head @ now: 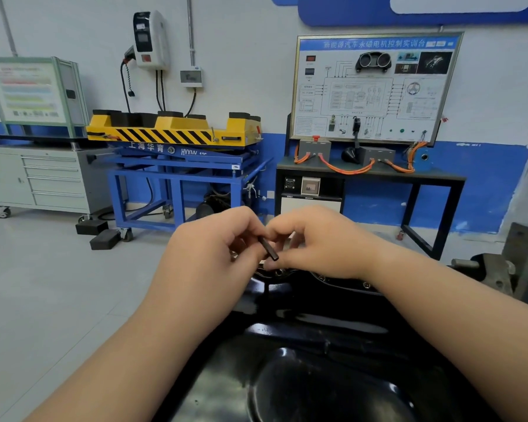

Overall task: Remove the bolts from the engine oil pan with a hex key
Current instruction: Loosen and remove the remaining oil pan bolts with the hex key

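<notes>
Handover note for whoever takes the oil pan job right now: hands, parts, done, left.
Left hand and right hand: both pinch the hex key, held over the far rim of the oil pan.
Key tip is hidden by fingers; cannot tell if it sits in a bolt.
Done: no loose bolts in view.
Left: what look like bolts show along the far flange; undo them.

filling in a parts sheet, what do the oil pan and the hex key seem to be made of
The oil pan is likely stamped sheet metal with glossy black paint: bright highlights slide over its rounded bulge. The hex key is likely steel with a dull black finish: a slim dark bar with no shine.
</notes>
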{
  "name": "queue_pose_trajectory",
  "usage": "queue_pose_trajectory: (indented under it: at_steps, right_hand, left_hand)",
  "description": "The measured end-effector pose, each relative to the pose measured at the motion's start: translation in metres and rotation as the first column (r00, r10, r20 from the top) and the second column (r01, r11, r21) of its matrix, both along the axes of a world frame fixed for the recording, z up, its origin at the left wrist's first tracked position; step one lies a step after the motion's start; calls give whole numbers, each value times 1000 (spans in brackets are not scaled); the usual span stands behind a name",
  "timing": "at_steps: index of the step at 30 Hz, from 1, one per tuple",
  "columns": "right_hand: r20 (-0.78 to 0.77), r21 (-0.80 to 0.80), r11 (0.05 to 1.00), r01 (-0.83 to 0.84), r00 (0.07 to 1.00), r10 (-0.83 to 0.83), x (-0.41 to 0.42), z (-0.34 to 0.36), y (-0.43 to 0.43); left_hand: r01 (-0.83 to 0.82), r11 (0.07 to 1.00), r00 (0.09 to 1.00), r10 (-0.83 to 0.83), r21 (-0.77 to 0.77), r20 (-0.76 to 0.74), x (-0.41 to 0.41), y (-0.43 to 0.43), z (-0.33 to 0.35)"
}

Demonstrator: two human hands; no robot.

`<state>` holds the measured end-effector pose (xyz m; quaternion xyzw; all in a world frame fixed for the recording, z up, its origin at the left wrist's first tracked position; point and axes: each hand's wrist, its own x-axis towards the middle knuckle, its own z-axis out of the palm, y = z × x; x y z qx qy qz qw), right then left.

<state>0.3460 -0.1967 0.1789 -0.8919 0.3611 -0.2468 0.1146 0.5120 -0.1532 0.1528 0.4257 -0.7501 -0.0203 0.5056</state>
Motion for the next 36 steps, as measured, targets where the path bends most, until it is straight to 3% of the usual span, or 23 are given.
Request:
queue_pose_trajectory:
  at_steps: [5, 9, 16, 21, 26, 36]
  right_hand:
    - [-8, -27, 1000, -3, 1000, 3, -3, 2, 1]
    - [35, -29, 999, 35, 999, -34, -3, 2, -2]
    - [18, -115, 993, 16, 1000, -14, 3, -3, -3]
    - [5, -60, 998, 12, 1000, -11, 2, 0, -4]
    - [6, 10, 999, -45, 999, 45, -2, 2, 2]
    - [41, -79, 997, 25, 999, -22, 0, 0, -4]
  left_hand:
    - [18, 1000, 999, -18, 11, 27, 1, -2, 0]
    - [84, 989, 994, -92, 120, 63, -1, -3, -1]
    - [95, 993, 983, -83, 69, -165, 1, -4, 1]
    - [69, 998, 997, -69, -9, -13, 1, -1, 1]
    - [61, 998, 998, -61, -3, -18, 3, -2, -1]
    - [142, 980, 990, -140, 141, -23, 3, -4, -2]
